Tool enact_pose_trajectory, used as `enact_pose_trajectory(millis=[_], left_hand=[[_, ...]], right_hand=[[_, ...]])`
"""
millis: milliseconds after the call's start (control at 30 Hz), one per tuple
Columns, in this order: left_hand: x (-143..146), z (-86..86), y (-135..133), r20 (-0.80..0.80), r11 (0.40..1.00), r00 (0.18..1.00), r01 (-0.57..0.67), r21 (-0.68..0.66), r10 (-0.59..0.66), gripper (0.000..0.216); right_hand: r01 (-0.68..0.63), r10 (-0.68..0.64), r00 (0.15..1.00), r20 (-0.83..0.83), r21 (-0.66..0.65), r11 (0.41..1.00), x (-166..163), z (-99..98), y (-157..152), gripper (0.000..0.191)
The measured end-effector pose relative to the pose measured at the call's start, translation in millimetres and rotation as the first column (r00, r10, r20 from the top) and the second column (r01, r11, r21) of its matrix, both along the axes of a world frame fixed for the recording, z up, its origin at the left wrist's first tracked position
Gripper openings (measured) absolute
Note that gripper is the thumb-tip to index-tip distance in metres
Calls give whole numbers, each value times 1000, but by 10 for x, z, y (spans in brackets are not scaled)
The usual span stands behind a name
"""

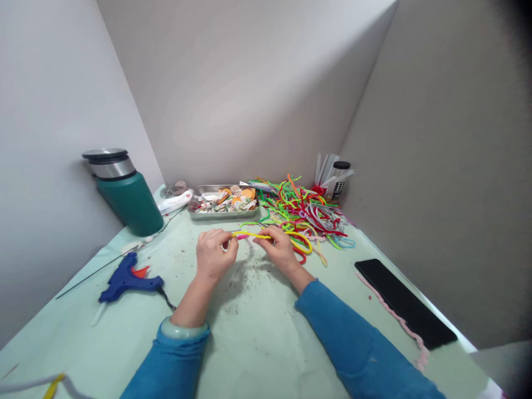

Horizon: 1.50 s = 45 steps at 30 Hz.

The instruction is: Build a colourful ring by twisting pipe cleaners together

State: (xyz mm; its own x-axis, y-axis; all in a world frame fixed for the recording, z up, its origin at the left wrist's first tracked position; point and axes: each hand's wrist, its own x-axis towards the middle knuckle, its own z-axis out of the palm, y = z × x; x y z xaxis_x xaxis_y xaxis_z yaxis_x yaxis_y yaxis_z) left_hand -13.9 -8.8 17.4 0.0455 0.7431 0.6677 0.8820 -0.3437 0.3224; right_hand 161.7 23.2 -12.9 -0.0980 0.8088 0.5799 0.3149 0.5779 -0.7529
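Observation:
Between my two hands stretches a yellow pipe cleaner point(251, 235) with a short pink piece point(241, 237) at its left end. My left hand point(216, 252) pinches that left end between thumb and fingers. Farther along, my right hand point(279, 248) pinches the yellow length, and a yellow loop point(305, 242) curves out behind it. Both hands are held over the middle of the table. Just beyond the right hand lies a tangled pile of coloured pipe cleaners point(291, 199).
A metal tray point(224, 215) of small pieces stands at the back. On the left are a green bottle point(133, 205) and a blue glue gun point(128, 281). A black phone point(403, 302) with a pink pipe cleaner point(390, 313) lies right; a black-lidded jar point(338, 180) is behind.

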Motion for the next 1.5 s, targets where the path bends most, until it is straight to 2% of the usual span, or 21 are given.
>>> enact_pose_trajectory(millis=[133, 267, 400, 500, 600, 667, 733, 833, 933, 1033, 1133, 1233, 1333, 1400, 1500], left_hand=[[-37, 36, -5, 172, 996, 981, 91, 14, -92, 20], [-68, 63, -23, 418, 970, 882, 243, -12, -216, 20], [-68, 59, -23, 634, 927, 726, 373, -38, -266, 21], [-58, 26, 19, 775, 907, 587, 419, -45, -232, 22], [-50, 7, 65, 890, 884, 411, 468, -22, -196, 14], [-49, 11, 78, 939, 864, 285, 503, 22, -190, 13], [-53, 19, 77, 963, 841, 189, 537, 62, -191, 24], [-61, 18, 72, 977, 807, 120, 586, 74, -177, 26], [-59, 2, 85, 985, 801, 99, 596, 56, -142, 27], [-45, -17, 118, 988, 846, 110, 532, 33, -108, 29], [-40, -53, 160, 986, 892, 153, 451, -8, -69, 30], [-50, -113, 199, 969, 925, 245, 374, -70, -26, 29], [-56, -165, 223, 954, 943, 300, 320, -90, -11, 30], [-51, -178, 228, 952, 948, 307, 305, -90, -9, 31], [-36, -161, 218, 942, 960, 335, 267, -85, -10, 32]], right_hand=[[-120, 85, 979, -185, -185, 975, 55, -16, 75, 23], [-155, 61, 942, -329, -267, 951, 108, 8, 117, 20], [-108, 0, 938, -347, -294, 950, 108, 9, 133, 21], [-67, -24, 961, -274, -318, 946, 83, -12, 135, 22], [-87, -2, 966, -257, -334, 939, 69, -31, 133, 22], [-108, 17, 964, -264, -335, 936, 71, -38, 132, 22], [-111, 20, 963, -267, -331, 937, 77, -42, 133, 22], [-119, 11, 954, -301, -342, 932, 86, -50, 145, 23], [-134, 7, 940, -340, -352, 926, 90, -71, 166, 24], [-100, -1, 952, -306, -314, 944, 101, -99, 180, 23], [-7, -39, 979, -199, -223, 975, 131, -112, 179, 31], [128, -133, 986, -101, -55, 990, 168, -88, 163, 35], [249, -252, 968, -3, 173, 953, 179, -37, 120, 29], [262, -291, 955, 55, 297, 918, 156, -2, 66, 21], [217, -293, 947, 130, 415, 884, 79, 30, -44, 15]])
